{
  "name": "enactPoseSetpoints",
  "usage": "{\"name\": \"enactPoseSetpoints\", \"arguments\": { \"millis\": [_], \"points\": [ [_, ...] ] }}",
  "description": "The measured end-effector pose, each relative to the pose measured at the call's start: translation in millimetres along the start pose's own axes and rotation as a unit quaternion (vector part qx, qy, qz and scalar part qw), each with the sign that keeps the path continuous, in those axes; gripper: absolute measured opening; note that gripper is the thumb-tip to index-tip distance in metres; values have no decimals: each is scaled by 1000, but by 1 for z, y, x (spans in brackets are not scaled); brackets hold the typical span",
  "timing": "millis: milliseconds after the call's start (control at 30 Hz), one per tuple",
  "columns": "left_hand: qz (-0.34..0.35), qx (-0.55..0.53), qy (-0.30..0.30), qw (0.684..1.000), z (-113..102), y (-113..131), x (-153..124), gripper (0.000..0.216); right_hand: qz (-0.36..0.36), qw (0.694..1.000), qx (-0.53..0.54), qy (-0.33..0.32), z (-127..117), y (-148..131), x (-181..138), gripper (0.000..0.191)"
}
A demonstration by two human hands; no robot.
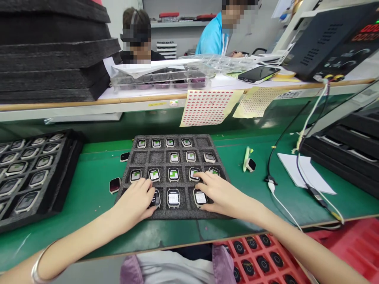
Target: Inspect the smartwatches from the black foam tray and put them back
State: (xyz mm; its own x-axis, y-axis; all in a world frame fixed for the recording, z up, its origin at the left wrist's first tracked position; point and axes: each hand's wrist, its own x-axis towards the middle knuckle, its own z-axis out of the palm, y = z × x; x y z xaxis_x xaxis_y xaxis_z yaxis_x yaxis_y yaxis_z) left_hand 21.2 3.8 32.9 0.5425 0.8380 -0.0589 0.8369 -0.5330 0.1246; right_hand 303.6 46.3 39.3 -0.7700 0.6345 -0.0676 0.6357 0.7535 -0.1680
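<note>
A dark grey foam tray (174,213) lies on the green bench, with square smartwatch bodies in many of its pockets. My left hand (133,199) rests over the tray's front left corner, fingers bent and thumb apart, touching the left side of a watch with a dark screen (156,198). To its right sits a watch with a white grid on its screen (173,198). My right hand (217,193) reaches over the front right part with fingers spread. One fingertip is at a watch in the row behind (194,173); the thumb is near another grid-screen watch (200,197).
Another foam tray of watches (26,169) stands at left. Loose watches (115,184) lie beside the middle tray. A green pen (246,158), cables (271,183) and white paper (304,173) are at right. Red trays (257,256) sit below the bench edge. Two people work beyond the shelf.
</note>
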Motion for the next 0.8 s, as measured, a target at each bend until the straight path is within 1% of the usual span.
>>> {"name": "enactPoseSetpoints", "arguments": {
  "millis": [67,100,200,267,333,433,533,600,633,700,800],
  "points": [
    [1,8,-10,1000,4,3,9,12,17,997,74,13,0,3,-3,31],
    [5,4,-14,1000,6,2,12,14,27,992,122,24,0,6,-6,32],
    [19,-19,-21,999,9,-3,15,22,69,957,278,52,-7,11,-19,39],
    [21,-42,-19,999,10,-5,14,22,104,926,358,58,-11,12,-27,43],
    [16,-77,-18,997,9,-3,12,19,123,896,423,57,-13,11,-32,47],
    [19,-142,-31,989,8,4,11,22,99,840,529,68,-9,5,-32,58],
    [24,-229,-16,973,4,8,11,32,73,762,636,96,-4,-3,-25,60],
    [18,-324,1,946,0,8,11,35,71,710,691,117,-2,-8,-21,57],
    [13,-383,7,924,-2,7,12,36,73,689,710,127,-1,-10,-19,56],
    [2,-508,19,861,-9,7,15,37,81,663,730,143,0,-13,-14,55],
    [2,-660,56,749,-18,10,22,40,89,652,733,174,0,-17,-7,51]
  ]
}}
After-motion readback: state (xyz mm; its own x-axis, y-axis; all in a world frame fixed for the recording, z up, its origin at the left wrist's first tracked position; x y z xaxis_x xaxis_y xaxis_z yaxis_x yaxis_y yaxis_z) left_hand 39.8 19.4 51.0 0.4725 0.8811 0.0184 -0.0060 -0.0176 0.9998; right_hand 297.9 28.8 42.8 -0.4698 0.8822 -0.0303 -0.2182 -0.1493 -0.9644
